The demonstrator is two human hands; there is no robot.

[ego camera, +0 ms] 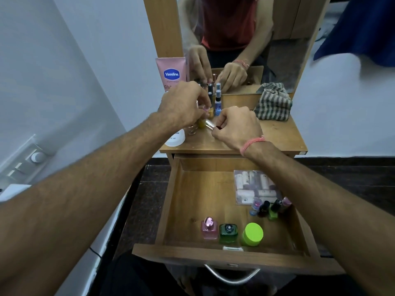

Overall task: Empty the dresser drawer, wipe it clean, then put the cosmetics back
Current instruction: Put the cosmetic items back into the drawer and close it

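The wooden drawer [179,212] stands pulled out below the dresser top [275,135]. In it lie a pink perfume bottle [209,227], a green bottle [228,231], a lime-lidded jar [252,234], several small nail-polish bottles [269,207] and a clear pouch of tubes [254,185]. Over the dresser top, my left hand [181,103] pinches a small pink-capped bottle [56,107] among standing cosmetics. My right hand [235,127] grips a small silver tube [209,124] with a dark red end. A striped cloth [273,103] lies bunched at the back right.
A pink Vaseline tube [172,72] leans against the mirror [245,39]. A white jar [175,137] sits at the top's front left, a blue spray bottle [218,101] further back. A metal handle [232,274] hangs on the drawer front. A wall switch panel [27,161] is at left.
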